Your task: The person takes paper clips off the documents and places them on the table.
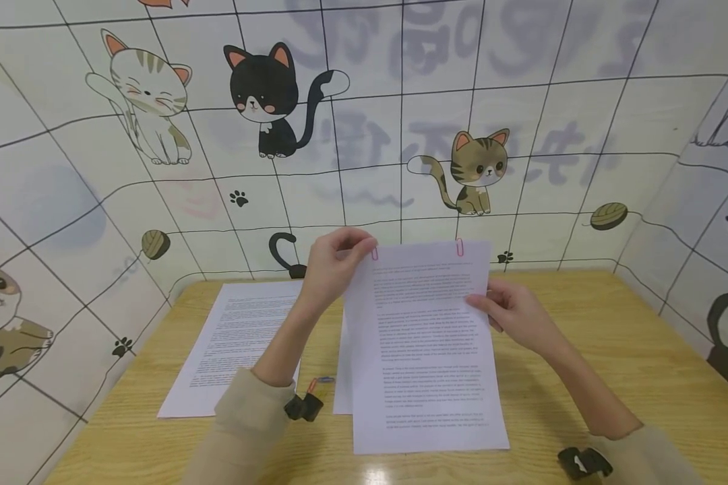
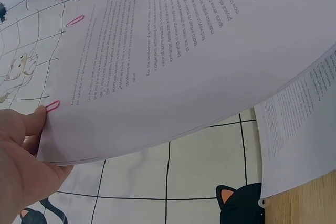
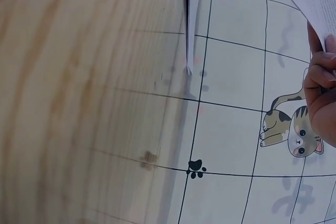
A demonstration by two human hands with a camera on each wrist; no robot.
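Printed sheets of paper [image 1: 427,357] are held up off the table, tilted toward the head camera. Two pink paper clips sit on their top edge, one near the left corner [image 1: 374,252] and another further right [image 1: 460,247]. My left hand [image 1: 334,266] pinches the top left corner, its fingertips right at the left clip [image 2: 53,106]. On the right edge, a little below the top, my right hand [image 1: 516,313] pinches the sheets between thumb and fingers. The right wrist view catches only part of that hand [image 3: 321,93] and a paper corner.
Another printed stack [image 1: 243,337] lies on the wooden table [image 1: 582,364] to the left. Partly behind the held sheets is more white paper [image 1: 342,384]. A red-orange paper clip [image 1: 312,386] and a blue one [image 1: 324,380] lie beside my left wrist. A cat-patterned wall [image 1: 370,135] stands behind.
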